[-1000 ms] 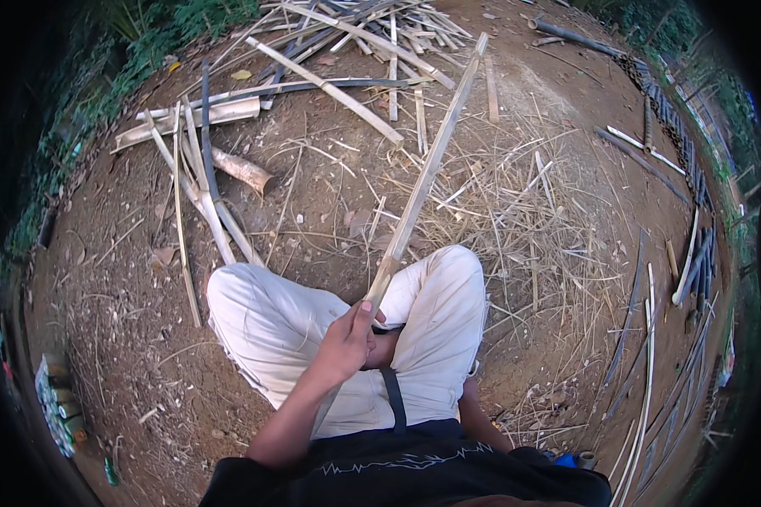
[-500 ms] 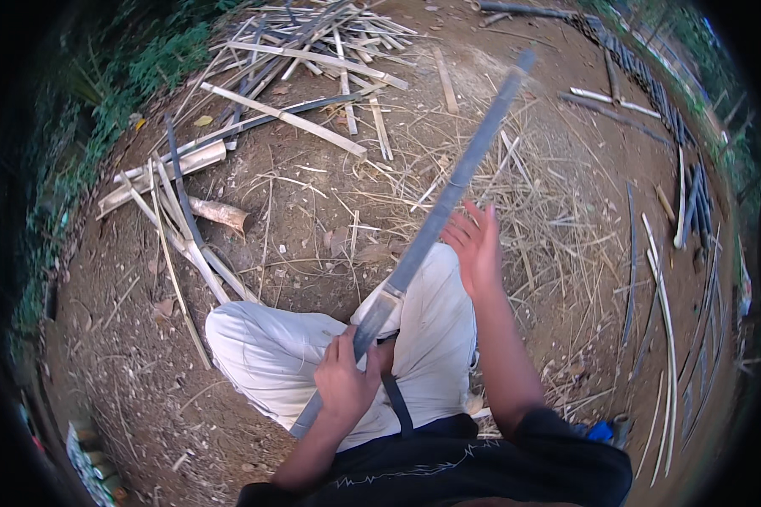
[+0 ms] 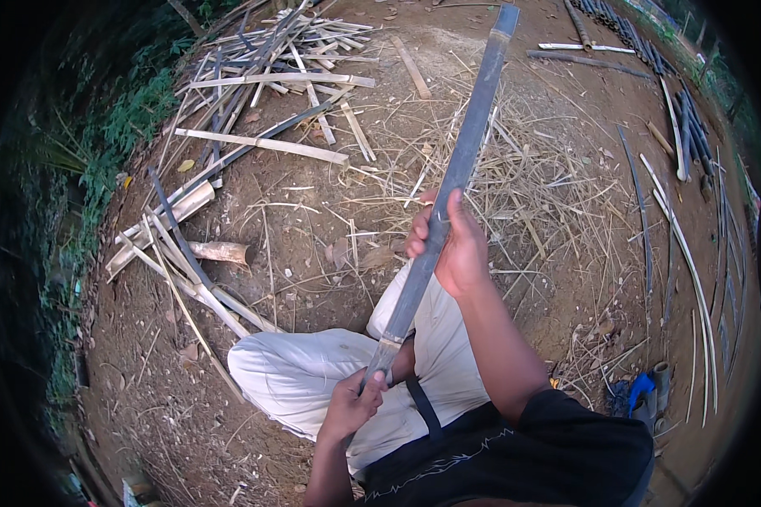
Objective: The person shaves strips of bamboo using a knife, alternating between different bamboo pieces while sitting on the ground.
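A long, dark grey bamboo strip (image 3: 468, 139) slants across my lap, its far end up and to the right. Pale rings mark its joints. Near its lower end, my left hand (image 3: 357, 404) is closed around it, thumb on top. Halfway along, my right hand (image 3: 457, 249) wraps the strip from below, with the thumb on the right edge and fingertips curling over the left. The strip's lowest end is hidden behind my left hand and arm. My crossed legs in pale trousers (image 3: 292, 376) lie beneath it.
A heap of split bamboo (image 3: 287, 59) lies at the far left, with longer pieces (image 3: 177, 245) nearer my knee. Thin shavings (image 3: 533, 203) cover the ground ahead and right. Dark poles (image 3: 692, 131) and slender strips (image 3: 689, 253) lie farther right. A blue object (image 3: 641, 390) sits at lower right.
My right hand, open beside the strip before, has closed around its middle. The strip now stands a little steeper in view. The left hand keeps its hold; the whole view has shifted.
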Demonstrator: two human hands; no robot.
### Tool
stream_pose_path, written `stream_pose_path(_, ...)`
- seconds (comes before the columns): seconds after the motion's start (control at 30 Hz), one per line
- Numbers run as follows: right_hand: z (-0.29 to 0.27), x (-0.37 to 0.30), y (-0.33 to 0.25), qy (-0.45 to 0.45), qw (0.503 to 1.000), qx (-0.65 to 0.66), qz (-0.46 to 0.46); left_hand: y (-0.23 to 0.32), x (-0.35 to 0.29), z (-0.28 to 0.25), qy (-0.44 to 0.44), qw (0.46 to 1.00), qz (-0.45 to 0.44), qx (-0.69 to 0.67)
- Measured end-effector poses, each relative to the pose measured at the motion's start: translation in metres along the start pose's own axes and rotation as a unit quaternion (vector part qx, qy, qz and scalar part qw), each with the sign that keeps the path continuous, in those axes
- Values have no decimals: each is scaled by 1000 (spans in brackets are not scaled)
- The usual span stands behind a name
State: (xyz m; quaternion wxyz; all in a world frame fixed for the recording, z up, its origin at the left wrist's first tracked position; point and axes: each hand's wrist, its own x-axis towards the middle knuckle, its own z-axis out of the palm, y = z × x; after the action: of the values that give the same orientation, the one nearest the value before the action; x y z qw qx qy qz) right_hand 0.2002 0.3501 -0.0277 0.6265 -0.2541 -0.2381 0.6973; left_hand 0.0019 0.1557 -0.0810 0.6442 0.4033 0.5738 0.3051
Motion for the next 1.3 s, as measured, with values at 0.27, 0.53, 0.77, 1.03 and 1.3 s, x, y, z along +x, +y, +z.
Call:
stream_pose_path(0.27,-26,6,-22,36,987,-141,-60,1,-12,-14,32,997,-59,47)
stream_pose_path(0.53,-19,-15,-1,22,994,-109,2,33,-3,-14,96,972,91,195)
stream_pose_path(0.77,-17,-26,3,-8,985,-172,7,55,36,31,165,908,89,375)
stream_pose_path(1.03,-305,-65,27,268,701,-660,3,28,40,32,45,976,96,190)
stream_pose_path(1.3,-348,-186,112,180,511,-805,242,23,45,45,-119,989,-80,-31)
